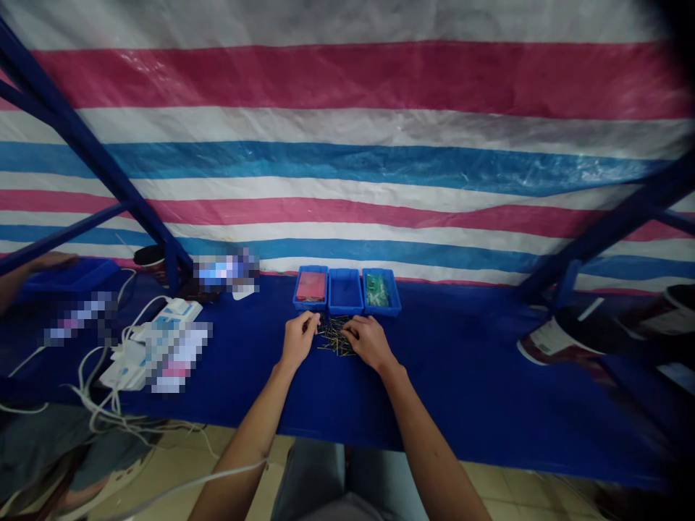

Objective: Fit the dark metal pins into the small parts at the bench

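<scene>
A loose pile of thin, brass-coloured pieces like screws or nails (337,337) lies on the blue table between my hands. At its left edge is my left hand (300,339), fingers pinched together; what they hold is too small to name. My right hand (369,340) is at the pile's right side, thumb and fingers closed over the pieces, their grip unclear. Just behind the pile stand three blue bins: the left one (311,306) holds pink-red pieces, the middle one (346,291) shows a bare bottom, and the right one (396,310) contains green and clear pieces.
On the left are a white power strip (182,312) with tangled cables and another person's arm (16,278) beside a blue tray (81,273). Paper-like tubs (554,339) stand on the right. Blue frame bars slant up both sides before a striped sheet.
</scene>
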The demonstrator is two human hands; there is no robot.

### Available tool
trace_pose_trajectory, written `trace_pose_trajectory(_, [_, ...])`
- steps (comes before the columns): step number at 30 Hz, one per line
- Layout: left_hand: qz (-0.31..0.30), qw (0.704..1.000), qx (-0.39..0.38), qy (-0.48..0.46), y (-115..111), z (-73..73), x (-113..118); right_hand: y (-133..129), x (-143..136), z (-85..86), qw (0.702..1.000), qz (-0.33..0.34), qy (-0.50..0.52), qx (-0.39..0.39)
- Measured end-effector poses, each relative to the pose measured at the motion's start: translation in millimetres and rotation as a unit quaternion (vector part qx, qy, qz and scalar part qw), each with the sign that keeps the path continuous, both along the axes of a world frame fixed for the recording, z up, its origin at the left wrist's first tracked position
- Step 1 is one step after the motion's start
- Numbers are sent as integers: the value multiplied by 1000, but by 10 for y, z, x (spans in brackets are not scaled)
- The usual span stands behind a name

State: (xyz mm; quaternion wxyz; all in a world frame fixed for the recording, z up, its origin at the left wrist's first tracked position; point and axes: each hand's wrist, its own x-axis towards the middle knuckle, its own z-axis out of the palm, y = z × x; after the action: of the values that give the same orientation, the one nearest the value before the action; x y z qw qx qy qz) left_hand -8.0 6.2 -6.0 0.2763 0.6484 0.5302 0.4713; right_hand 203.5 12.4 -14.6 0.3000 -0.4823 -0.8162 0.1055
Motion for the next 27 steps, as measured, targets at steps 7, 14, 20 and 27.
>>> trace_pose_trajectory(7, [-22, 998, 15, 63, -36, 35, 39, -10, 18, 16, 999, -14, 43, -12])
trace_pose_trajectory(14, [-95, 977, 74, 174, -126, 142, 103, -14, 30, 80, 996, -33, 80, 19])
trace_pose_trajectory(20, [-124, 971, 61, 194, -132, 100, 102, -19, 8, 68, 994, -32, 101, 19])
trace_pose_trajectory(27, [-84, 985, 62, 140, -98, 54, 91, -83, -77, 147, 980, 3, 199, -15])
